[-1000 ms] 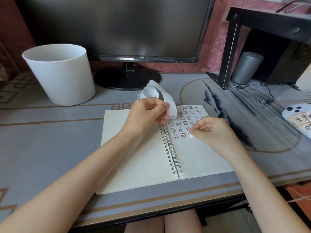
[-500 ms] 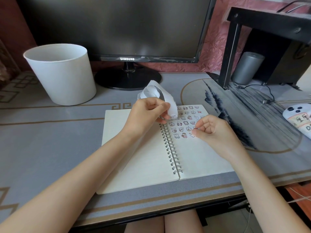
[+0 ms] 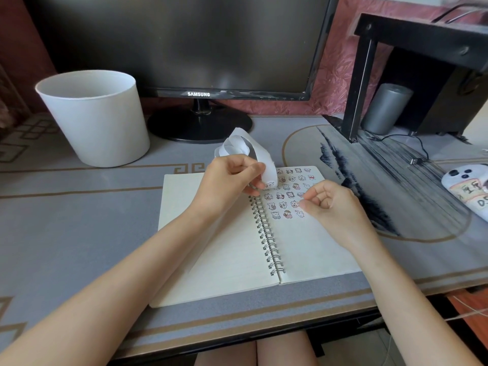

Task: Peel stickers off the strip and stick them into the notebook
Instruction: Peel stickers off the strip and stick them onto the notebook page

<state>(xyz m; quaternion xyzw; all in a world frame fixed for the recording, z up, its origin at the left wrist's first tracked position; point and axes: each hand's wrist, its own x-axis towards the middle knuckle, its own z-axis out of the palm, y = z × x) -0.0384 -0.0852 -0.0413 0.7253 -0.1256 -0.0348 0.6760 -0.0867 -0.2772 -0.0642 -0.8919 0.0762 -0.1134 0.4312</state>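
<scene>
Sticker strip [image 3: 267, 169] is curling above the open notebook [image 3: 216, 247] on the surface, left hand [image 3: 229, 180] fingers pinching its lower end over the spiral. Monitor [image 3: 184, 43] behind is showing "SAMSUNG". Right hand [image 3: 335, 204] fingers are curling tight, thumb tip touching the right pg by the stickers [image 3: 287, 196]; can't tell if pinching anything.

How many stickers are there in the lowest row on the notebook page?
3. The left sticker lies next to the spiral binding, the middle sticker beside it, the right sticker close to the right hand, which may hide more.
</scene>
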